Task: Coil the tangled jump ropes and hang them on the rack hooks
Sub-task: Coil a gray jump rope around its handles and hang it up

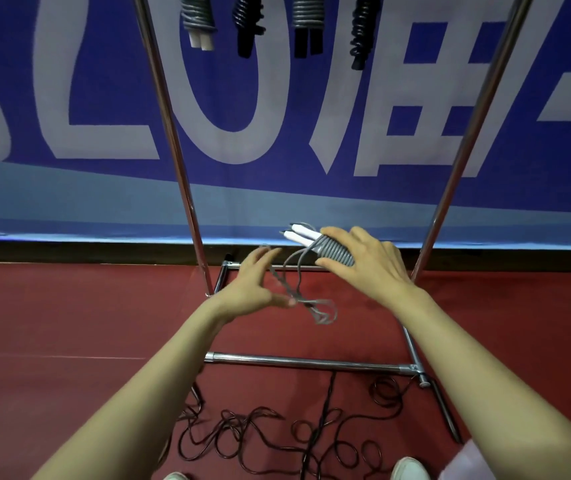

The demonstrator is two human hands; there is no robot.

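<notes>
**Left hand** [253,289]: fingers spread and nearly straight, thumb tip touching the loose strands. No closed pinch is showing, and the hand is motion-blurred.

**Loose grey cord tail** [322,311]: thin, limp loops hanging from the lower left of the gripped bundle and crossing the left thumb. It is likely light, floppy and springy, so it will be wanting to unwind. Best taken near where it leaves the wraps, not at the dangling loop end.

**Grey jump rope bundle** [334,252]: cord wound in tight turns into a short thick roll, sitting inside the right-hand grip. The smooth plastic cord may be slippery. Squeezing across the wraps looks like the safest hold.

**Two white plastic handles** [303,233]: stiff and slim, sticking out up and left of the grip.

**Right hand** [363,261]: fingers and thumb curling round the bundle, holding it in mid-air.

**Chrome tube rack** [298,362]: its base bar is lying below the grip and its uprights are rising on either side.

**Four coiled ropes** [306,15]: grey and black, hanging high above the grip.

**Dark tangled ropes** [260,431]: sprawling on the red floor well below the grip, uncoiled.
</notes>
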